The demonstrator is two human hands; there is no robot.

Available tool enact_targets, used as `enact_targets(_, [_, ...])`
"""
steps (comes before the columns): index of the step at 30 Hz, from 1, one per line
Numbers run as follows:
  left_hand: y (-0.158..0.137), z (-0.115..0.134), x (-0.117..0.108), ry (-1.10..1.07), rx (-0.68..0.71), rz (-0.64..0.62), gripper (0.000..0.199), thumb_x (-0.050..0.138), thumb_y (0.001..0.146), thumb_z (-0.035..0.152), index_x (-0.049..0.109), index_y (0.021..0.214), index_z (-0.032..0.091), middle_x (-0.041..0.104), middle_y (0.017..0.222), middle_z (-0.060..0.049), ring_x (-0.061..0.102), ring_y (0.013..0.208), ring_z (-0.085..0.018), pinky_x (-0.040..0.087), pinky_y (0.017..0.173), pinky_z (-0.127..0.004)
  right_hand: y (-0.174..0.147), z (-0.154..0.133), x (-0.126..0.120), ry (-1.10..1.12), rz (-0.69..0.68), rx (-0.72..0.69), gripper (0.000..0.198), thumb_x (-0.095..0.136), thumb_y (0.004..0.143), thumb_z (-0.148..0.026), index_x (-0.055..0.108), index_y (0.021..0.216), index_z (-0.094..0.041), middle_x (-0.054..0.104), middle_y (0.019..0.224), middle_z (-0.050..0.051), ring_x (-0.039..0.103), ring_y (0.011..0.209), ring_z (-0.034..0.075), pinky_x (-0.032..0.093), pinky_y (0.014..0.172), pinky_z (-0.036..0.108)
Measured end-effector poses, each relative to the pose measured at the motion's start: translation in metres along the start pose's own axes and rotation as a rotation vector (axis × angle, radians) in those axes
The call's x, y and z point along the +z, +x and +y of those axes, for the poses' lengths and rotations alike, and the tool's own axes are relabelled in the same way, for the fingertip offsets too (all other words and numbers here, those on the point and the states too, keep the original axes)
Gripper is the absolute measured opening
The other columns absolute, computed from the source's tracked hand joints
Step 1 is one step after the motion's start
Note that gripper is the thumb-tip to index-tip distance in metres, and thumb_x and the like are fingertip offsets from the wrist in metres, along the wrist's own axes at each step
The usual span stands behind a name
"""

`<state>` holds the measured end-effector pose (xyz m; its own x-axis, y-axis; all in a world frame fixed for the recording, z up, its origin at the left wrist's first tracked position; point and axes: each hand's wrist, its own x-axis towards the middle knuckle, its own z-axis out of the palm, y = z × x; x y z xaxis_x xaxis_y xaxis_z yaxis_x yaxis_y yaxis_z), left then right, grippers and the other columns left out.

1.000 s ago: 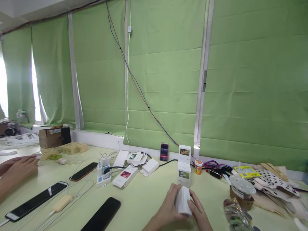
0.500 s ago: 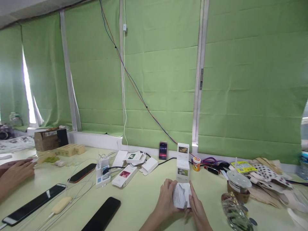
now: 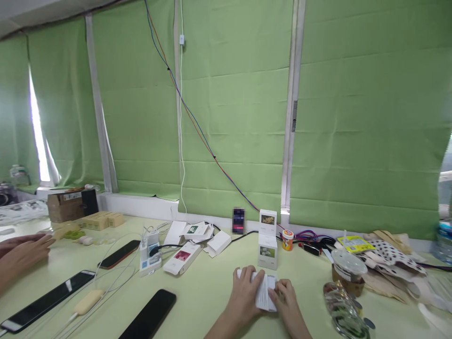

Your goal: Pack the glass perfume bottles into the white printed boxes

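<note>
White pack (image 3: 263, 294) sits between the person's hands on the near side of the table (image 3: 201, 301), just in front of the picture boxes (image 3: 267, 256). The left hand (image 3: 246, 289) has its fingers clamped over the pack's left side; the right hand (image 3: 285, 296) bends its fingers against the right edge, though whether they pinch it is unclear. A black phone (image 3: 150, 315) lies to the left.

Before me stretches a pale yellow-green table (image 3: 201, 301). Behind it, green fabric blinds (image 3: 233, 103) hang between slim whitish window posts (image 3: 297, 42) above a low white wall (image 3: 129, 206); a narrow daylit gap (image 3: 42, 162) opens behind the table's left side.
</note>
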<state>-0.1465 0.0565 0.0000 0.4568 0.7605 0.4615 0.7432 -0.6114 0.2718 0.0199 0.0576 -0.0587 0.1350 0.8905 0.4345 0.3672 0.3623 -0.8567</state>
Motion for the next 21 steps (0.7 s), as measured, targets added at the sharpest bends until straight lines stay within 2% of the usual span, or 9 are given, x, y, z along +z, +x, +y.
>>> enact_targets(2, [0.002,-0.003,-0.005,-0.003,-0.013,-0.086,0.086,0.081,0.051,0.051,0.047,0.127,0.030,0.053,0.115,-0.010,0.049,0.106,-0.034,0.030,0.093,-0.049,0.002,0.002,-0.002,0.023,-0.068,0.018,0.039,0.049,0.078,-0.055,0.061,0.065,-0.020,0.057,0.076,0.004,0.058,0.075,0.023,0.048,0.069,0.033])
enact_targets(5, [0.003,-0.011,-0.016,0.002,-0.026,-0.242,0.085,0.078,0.050,0.058,0.049,0.124,0.030,0.054,0.114,-0.011,0.048,0.107,-0.036,0.034,0.090,-0.049,0.005,0.004,-0.005,0.018,-0.121,0.062,0.034,0.044,0.079,-0.049,0.056,0.064,-0.021,0.059,0.066,0.001,0.057,0.064,0.019,0.045,0.057,0.028])
enact_targets(9, [0.001,-0.027,-0.033,-0.023,-0.047,-0.387,0.079,0.076,0.048,0.060,0.055,0.116,0.027,0.055,0.110,-0.010,0.049,0.105,-0.037,0.036,0.089,-0.050,0.007,0.008,-0.009,-0.101,-0.069,0.126,0.023,0.044,0.070,-0.038,0.039,0.052,-0.024,0.045,0.049,-0.004,0.048,0.052,0.017,0.035,0.051,0.027])
enact_targets(12, [-0.002,-0.044,-0.047,-0.024,-0.104,-0.408,0.080,0.079,0.044,0.057,0.056,0.115,0.027,0.055,0.108,-0.010,0.049,0.104,-0.038,0.036,0.089,-0.053,0.009,0.011,-0.018,-0.217,-0.011,0.156,0.021,0.044,0.067,-0.032,0.033,0.050,-0.025,0.042,0.047,-0.005,0.046,0.050,0.016,0.031,0.050,0.027])
enact_targets(14, [-0.003,-0.056,-0.056,-0.164,-0.199,-0.306,0.085,0.084,0.036,0.052,0.058,0.113,0.027,0.055,0.110,-0.010,0.046,0.109,-0.040,0.030,0.095,-0.056,0.010,0.010,-0.027,-0.286,0.026,0.166,0.022,0.045,0.068,-0.031,0.032,0.050,-0.026,0.041,0.046,-0.005,0.046,0.048,0.017,0.031,0.050,0.028])
enact_targets(17, [-0.002,-0.067,-0.065,-0.729,-0.438,0.070,0.086,0.089,0.026,0.042,0.060,0.106,0.027,0.054,0.116,-0.008,0.039,0.120,-0.041,0.025,0.103,-0.051,0.010,0.004,-0.037,-0.363,0.110,0.137,0.020,0.046,0.076,-0.037,0.043,0.060,-0.025,0.052,0.059,-0.001,0.053,0.055,0.021,0.037,0.053,0.032])
enact_targets(19, [0.001,-0.065,-0.063,-1.084,-0.590,0.284,0.078,0.087,0.036,0.048,0.058,0.105,0.025,0.056,0.118,-0.008,0.044,0.119,-0.037,0.034,0.099,-0.044,0.007,-0.003,-0.038,-0.378,0.164,0.069,0.023,0.043,0.083,-0.043,0.053,0.082,-0.023,0.059,0.085,0.006,0.059,0.075,0.025,0.044,0.064,0.036])
enact_targets(21, [0.004,-0.056,-0.055,-1.330,-0.701,0.374,0.063,0.073,0.059,0.060,0.055,0.108,0.024,0.060,0.112,-0.008,0.056,0.107,-0.032,0.044,0.087,-0.038,0.001,-0.012,-0.031,-0.377,0.170,-0.135,0.029,0.041,0.088,-0.042,0.054,0.103,-0.022,0.057,0.102,0.009,0.059,0.092,0.026,0.047,0.077,0.038])
